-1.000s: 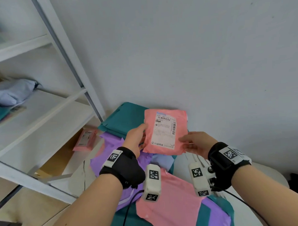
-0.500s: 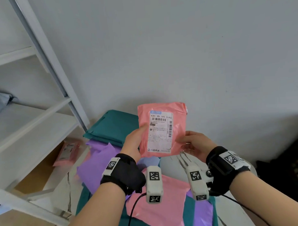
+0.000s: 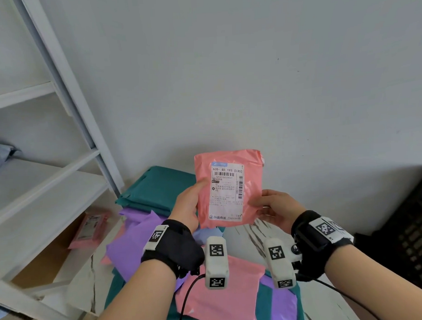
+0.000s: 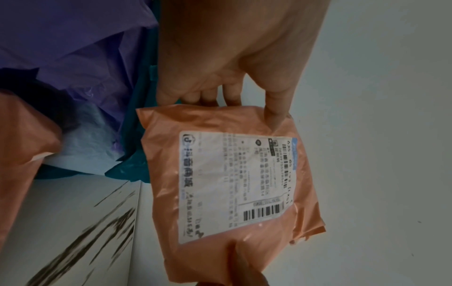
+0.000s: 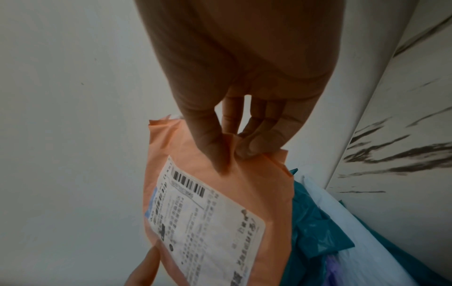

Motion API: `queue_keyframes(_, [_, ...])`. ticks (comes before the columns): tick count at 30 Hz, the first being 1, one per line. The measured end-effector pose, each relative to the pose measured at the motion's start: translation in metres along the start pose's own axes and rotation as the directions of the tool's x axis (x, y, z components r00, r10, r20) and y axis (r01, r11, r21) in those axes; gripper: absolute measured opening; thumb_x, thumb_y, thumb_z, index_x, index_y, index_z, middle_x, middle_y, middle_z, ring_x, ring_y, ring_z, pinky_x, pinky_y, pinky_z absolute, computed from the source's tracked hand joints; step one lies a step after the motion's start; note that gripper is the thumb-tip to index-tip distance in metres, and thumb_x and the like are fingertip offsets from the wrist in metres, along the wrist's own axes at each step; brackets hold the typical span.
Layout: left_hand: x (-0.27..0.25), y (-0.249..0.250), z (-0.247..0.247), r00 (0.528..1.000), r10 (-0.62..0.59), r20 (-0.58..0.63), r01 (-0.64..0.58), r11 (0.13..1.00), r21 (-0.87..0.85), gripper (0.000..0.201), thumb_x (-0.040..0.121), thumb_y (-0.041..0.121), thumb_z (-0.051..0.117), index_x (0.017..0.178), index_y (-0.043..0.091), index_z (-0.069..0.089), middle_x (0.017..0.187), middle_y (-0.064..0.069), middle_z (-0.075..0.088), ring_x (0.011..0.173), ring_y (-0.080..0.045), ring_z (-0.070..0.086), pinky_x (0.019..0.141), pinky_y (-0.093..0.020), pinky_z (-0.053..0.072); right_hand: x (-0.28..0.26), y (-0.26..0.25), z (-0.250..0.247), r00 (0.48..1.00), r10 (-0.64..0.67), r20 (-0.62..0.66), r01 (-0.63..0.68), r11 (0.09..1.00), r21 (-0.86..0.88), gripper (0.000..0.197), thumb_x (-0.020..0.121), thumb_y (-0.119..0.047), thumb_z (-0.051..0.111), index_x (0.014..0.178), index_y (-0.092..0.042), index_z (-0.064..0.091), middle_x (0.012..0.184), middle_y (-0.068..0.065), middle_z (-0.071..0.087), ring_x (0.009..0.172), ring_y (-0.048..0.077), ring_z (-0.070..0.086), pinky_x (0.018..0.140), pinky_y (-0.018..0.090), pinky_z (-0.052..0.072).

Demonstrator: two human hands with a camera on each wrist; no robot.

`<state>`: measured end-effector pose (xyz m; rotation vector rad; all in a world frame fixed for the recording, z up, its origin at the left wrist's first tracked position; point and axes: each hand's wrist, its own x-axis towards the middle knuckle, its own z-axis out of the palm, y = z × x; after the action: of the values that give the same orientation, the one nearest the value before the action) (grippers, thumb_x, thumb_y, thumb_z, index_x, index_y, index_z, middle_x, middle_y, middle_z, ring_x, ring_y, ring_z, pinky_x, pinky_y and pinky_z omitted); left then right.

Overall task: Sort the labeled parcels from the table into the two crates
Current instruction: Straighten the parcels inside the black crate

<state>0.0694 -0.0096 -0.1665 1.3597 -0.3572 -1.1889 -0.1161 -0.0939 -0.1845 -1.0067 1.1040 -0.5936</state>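
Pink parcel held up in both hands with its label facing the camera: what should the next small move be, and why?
Probably carry the pink parcel toward a crate, perhaps the dark one at the right. Left hand and right hand grip its side edges, it is clear of the pile, and the white label squarely faces the head camera, so reading seems possible.

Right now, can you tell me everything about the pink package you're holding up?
The pink parcel is a soft, crinkly plastic mailer bag, held upright above the table in front of the wall. A white shipping label with barcodes and printed text covers most of its front. The left hand grips its left edge, thumb on the front; the right hand pinches its right edge. Nothing else touches it.
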Motion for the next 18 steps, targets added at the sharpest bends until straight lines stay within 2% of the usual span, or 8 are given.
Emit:
queue_keyframes(5, [0.001,0.001,0.001,1.000,-0.001,0.019,0.001,1.000,-0.007,0.013,0.085,0.027,0.070,0.085,0.015,0.069,0.073,-0.003,0.074,0.086,-0.024,0.065,0.094,-0.045,0.049,-0.004,-0.002,-0.001,1.000,-0.006,-0.013,0.006,1.000,0.011,0.020,0.078,0.006,0.069,0.090,-0.009,0.065,0.082,0.010,0.066,0.057,0.015,0.056,0.049,0.019,0.051])
queue_keyframes(11, [0.002,0.002,0.001,0.999,-0.014,0.032,0.014,1.000,-0.001,0.020,0.084,0.030,0.071,0.097,0.015,0.068,0.102,-0.008,0.071,0.105,-0.027,0.063,0.101,-0.050,0.046,-0.010,-0.003,-0.003,0.999,-0.018,-0.036,0.018,1.000,0.010,0.019,0.077,0.006,0.071,0.086,-0.010,0.065,0.076,0.007,0.066,0.056,0.014,0.057,0.049,0.020,0.051])
queue_keyframes(18, [-0.004,0.003,0.003,0.998,0.006,0.058,-0.005,1.000,-0.020,0.013,0.086,0.027,0.069,0.093,0.016,0.067,0.096,-0.005,0.071,0.094,-0.022,0.064,0.097,-0.043,0.048,-0.016,-0.003,-0.003,0.998,-0.033,-0.044,0.033,0.999,0.007,0.018,0.076,0.006,0.071,0.084,-0.010,0.066,0.076,0.008,0.067,0.055,0.015,0.058,0.051,0.021,0.052])
